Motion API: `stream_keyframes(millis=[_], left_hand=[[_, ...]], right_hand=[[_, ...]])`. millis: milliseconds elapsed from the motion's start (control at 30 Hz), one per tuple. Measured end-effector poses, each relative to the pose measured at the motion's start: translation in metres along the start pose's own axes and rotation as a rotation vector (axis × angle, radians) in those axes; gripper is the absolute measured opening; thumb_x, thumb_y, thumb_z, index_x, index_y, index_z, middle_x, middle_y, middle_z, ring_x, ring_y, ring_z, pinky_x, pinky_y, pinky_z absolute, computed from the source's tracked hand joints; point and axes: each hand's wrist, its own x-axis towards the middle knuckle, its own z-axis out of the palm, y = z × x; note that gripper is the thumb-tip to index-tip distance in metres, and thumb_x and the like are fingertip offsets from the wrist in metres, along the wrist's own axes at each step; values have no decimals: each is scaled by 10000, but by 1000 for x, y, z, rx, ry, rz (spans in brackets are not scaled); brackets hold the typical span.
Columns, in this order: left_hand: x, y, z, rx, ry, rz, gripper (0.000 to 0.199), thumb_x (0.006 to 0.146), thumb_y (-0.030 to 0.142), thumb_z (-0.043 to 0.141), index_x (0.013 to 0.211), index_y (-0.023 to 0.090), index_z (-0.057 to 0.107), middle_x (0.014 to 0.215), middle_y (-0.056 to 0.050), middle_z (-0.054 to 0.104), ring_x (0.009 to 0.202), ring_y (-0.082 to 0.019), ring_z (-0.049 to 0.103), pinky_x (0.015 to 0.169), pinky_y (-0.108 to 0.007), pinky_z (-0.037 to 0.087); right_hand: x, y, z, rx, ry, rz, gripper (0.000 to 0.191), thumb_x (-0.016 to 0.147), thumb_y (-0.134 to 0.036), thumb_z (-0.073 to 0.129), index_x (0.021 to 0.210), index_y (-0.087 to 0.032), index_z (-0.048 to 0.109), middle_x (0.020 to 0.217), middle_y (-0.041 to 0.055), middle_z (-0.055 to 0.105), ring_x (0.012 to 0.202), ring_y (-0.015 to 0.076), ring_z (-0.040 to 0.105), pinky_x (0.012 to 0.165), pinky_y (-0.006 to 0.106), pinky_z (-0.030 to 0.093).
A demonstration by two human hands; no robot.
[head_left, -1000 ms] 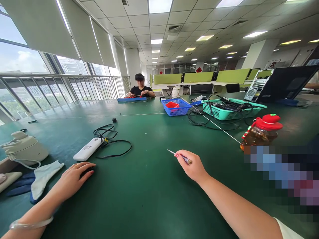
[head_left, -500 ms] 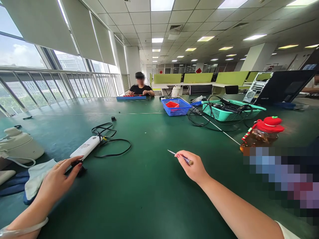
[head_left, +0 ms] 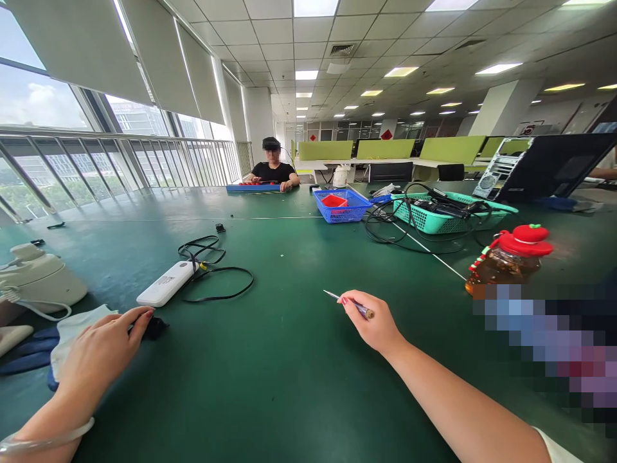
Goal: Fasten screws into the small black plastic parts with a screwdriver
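My right hand (head_left: 373, 321), above the middle of the green table (head_left: 270, 379), is closed round a small screwdriver (head_left: 361, 310). Its thin metal tip points left and touches nothing that I can see. At the left, my left hand (head_left: 103, 344) has its thumb and fingertips together on a small black object (head_left: 155, 328) lying on the table. My fingers hide part of that object, so its kind is unclear. Just beyond them is a white power bank (head_left: 166, 284) with a black cable (head_left: 226, 297) looped beside it. A blue and pale glove (head_left: 29, 350) lies partly behind my left hand.
A whitish device (head_left: 41, 280) with a cord stands far left. Farther off are a blue basket (head_left: 347, 215) with a red tray, a green basket (head_left: 429, 222) of black cables, and a red-lidded jar (head_left: 513, 260). Across the table sits a person (head_left: 272, 170) behind a blue tray.
My left hand's fingers have drawn together over the black object, which were more spread before. My right hand and the screwdriver have stayed nearly still.
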Motion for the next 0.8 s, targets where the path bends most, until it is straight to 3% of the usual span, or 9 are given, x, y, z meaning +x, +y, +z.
stream_keyframes(millis=[400,667,800], left_hand=[[1,-1,-1,-105,-84,-55,623,939,544,214,1271,210,622,1030,-121,716,947,-310,670,766,-352,498],[5,-4,7,-178,-69,-55,567,925,539,258,1195,243,660,898,-90,727,838,-284,660,666,-300,476],[6,-4,2,-288,-100,-150,494,915,488,320,1191,253,656,824,-49,726,738,-253,640,590,-264,450]], right_hand=[[-1,2,0,5,-13,21,284,943,-374,460,814,-220,661,685,10,649,590,140,575,559,242,452],[0,1,0,8,-7,20,285,938,-374,462,811,-217,663,679,11,649,596,144,580,573,248,456],[-1,0,0,15,-5,24,280,932,-370,470,804,-215,664,668,6,642,580,140,571,558,244,446]])
